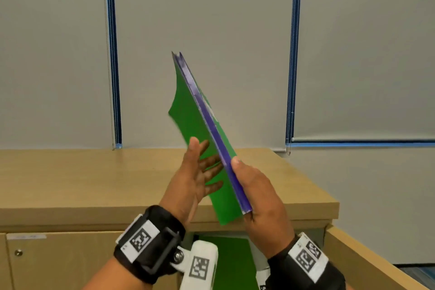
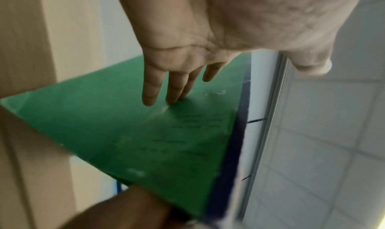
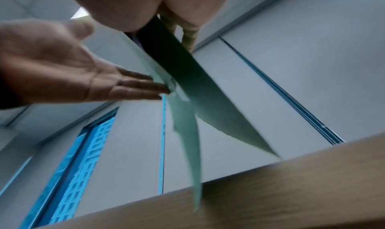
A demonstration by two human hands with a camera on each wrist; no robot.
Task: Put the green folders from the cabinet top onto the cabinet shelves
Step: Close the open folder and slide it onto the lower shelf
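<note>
A green folder with a blue-purple spine stands tilted in the air above the wooden cabinet top. My right hand grips its lower spine edge, thumb on the near side. My left hand lies flat with straight fingers against the folder's green left face. The left wrist view has those fingertips touching the cover. From the right wrist view the folder runs away from my right palm, and my left hand touches it. Another green folder shows below, inside the cabinet opening.
A closed cabinet door with a small lock is at lower left. Grey roller blinds with blue edges hang behind the cabinet. A wooden ledge runs along the lower right.
</note>
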